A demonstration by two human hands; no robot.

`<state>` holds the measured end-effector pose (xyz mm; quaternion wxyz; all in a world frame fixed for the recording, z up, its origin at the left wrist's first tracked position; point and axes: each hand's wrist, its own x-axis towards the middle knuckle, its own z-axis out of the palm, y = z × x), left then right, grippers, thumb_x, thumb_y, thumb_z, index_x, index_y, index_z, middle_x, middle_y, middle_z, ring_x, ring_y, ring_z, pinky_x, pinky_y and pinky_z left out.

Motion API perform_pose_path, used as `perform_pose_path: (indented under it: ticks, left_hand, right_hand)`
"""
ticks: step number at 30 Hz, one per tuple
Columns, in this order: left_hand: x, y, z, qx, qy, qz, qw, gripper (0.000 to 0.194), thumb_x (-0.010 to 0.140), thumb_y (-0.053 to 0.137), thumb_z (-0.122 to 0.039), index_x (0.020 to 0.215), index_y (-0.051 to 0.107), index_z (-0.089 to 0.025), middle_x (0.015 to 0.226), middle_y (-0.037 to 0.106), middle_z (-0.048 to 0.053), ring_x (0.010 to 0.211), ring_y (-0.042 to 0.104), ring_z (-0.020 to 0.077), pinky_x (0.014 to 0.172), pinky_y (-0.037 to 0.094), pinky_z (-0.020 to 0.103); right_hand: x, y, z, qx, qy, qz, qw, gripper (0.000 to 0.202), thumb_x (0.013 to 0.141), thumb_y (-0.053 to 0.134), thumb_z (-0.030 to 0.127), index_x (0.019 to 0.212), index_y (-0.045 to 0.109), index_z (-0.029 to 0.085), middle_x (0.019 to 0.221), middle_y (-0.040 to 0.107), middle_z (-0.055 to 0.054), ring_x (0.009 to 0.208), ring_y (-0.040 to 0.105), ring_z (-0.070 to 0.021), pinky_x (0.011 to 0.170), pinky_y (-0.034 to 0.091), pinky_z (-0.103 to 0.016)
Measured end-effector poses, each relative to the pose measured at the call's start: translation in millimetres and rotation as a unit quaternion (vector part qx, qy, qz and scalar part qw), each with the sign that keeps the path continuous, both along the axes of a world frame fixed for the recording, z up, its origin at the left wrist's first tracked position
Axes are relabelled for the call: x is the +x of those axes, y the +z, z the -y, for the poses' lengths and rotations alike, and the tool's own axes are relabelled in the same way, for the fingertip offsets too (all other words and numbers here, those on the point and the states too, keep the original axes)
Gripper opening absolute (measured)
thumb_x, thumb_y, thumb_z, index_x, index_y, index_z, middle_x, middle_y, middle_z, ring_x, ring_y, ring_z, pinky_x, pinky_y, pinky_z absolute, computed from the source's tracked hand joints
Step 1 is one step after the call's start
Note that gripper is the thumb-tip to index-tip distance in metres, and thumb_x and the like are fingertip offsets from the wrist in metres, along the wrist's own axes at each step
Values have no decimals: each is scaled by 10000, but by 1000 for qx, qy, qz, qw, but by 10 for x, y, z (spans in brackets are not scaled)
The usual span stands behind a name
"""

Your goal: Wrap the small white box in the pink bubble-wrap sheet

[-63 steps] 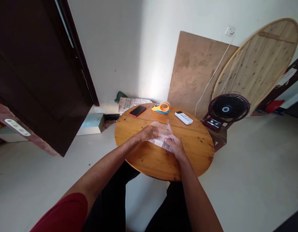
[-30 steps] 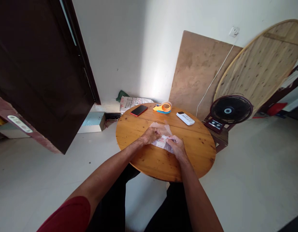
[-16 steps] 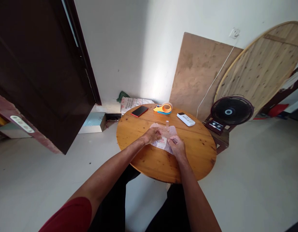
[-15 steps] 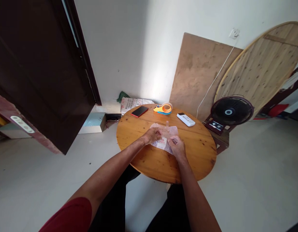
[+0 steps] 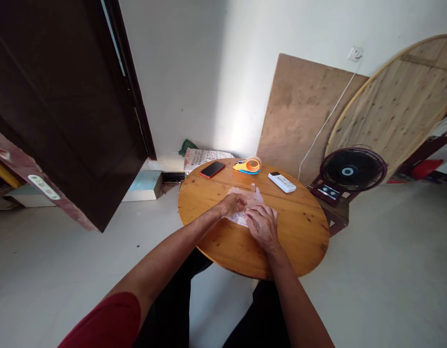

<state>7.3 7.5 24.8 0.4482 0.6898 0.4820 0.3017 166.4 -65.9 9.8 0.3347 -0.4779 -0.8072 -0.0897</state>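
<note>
Pointing corner forward, bubble wrap (image 5: pixel 252 197); long axis unclear.

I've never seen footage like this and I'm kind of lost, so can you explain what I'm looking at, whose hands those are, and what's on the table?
There's no machine here: these are a person's own bare hands, seen from a camera worn on the head, looking forward and down. The left hand and right hand are both on crinkled clear plastic wrap, fingers close together; exactly how each grips it is hidden. It lies on a round wooden table. Beyond it, from left to right, are a red-edged phone, an orange and blue tape dispenser and a white handheld device. A dark fan stands off to the right.
</note>
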Motion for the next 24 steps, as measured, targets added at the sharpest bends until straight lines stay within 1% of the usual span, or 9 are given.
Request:
perform_pose_path:
  ticks: [3, 7, 10, 12, 14, 16, 18, 21, 24]
  left_hand:
    - [-97, 3, -22, 12, 20, -27, 999, 136, 644, 636, -173, 774, 627, -133, 676, 571, -8, 583, 485, 92, 521, 363, 193]
    - [-381, 29, -54, 22, 39, -67, 997, 221, 634, 678, -264, 812, 643, -139, 655, 550, -19, 559, 464, 93, 488, 333, 189]
    - [-583, 41, -34, 35, 62, -89, 993, 237, 642, 685, -284, 819, 645, -133, 709, 584, 4, 602, 503, 106, 515, 357, 194]
    - [-661, 51, 12, 42, 79, -101, 991, 265, 658, 695, -342, 810, 638, -132, 733, 604, 19, 638, 533, 117, 537, 371, 195]
    - [-688, 71, 74, 10, 100, -116, 988, 349, 670, 695, -436, 842, 623, -140, 680, 602, 13, 611, 549, 125, 527, 376, 198]
    - [-675, 101, 130, -58, 110, -126, 984, 461, 658, 699, -517, 923, 595, -154, 585, 570, -13, 533, 550, 130, 492, 376, 203]
    - [-641, 129, 165, -115, 106, -121, 980, 559, 631, 717, -551, 1000, 554, -165, 536, 546, -33, 471, 547, 132, 461, 375, 203]
    - [-585, 148, 176, -141, 98, -103, 980, 642, 601, 756, -534, 1068, 508, -170, 557, 568, -31, 441, 549, 126, 444, 383, 197]
    - [-540, 136, 174, -157, 127, -100, 974, 679, 617, 771, -469, 1135, 472, -150, 560, 568, -30, 429, 531, 117, 431, 391, 199]
  right_hand:
    - [-15, 3, -1, -6, -16, 18, 1000, 225, 892, 500, 323, 966, 701, 259, 1022, 667, -52, 1012, 513, -223, 905, 277, -375]
    - [-20, 12, 6, -12, -22, 33, 999, 248, 909, 471, 327, 998, 697, 275, 1021, 651, -52, 967, 510, -216, 882, 275, -376]
    - [-21, 11, 9, -8, -19, 30, 999, 242, 913, 469, 313, 992, 693, 269, 1014, 645, -55, 962, 507, -215, 881, 270, -378]
    - [-22, 7, 10, -5, -19, 26, 999, 235, 912, 471, 307, 987, 689, 265, 1009, 643, -56, 962, 504, -218, 879, 270, -379]
    - [-24, 6, 12, -4, -19, 26, 999, 233, 912, 470, 306, 983, 687, 261, 1006, 642, -57, 960, 502, -219, 878, 272, -380]
    - [-26, 10, 17, -5, -15, 28, 999, 238, 915, 462, 300, 995, 682, 259, 1008, 641, -61, 965, 502, -220, 879, 271, -383]
    - [-30, 18, 23, -5, -13, 32, 999, 247, 916, 456, 292, 1033, 672, 263, 1014, 637, -63, 969, 501, -221, 879, 269, -385]
    - [-35, 30, 30, -5, -15, 36, 999, 258, 919, 451, 291, 1061, 666, 274, 1011, 632, -58, 957, 498, -219, 885, 268, -387]
    - [-37, 38, 35, -10, -19, 41, 999, 259, 923, 444, 288, 1039, 675, 277, 998, 628, -55, 938, 493, -214, 896, 265, -385]
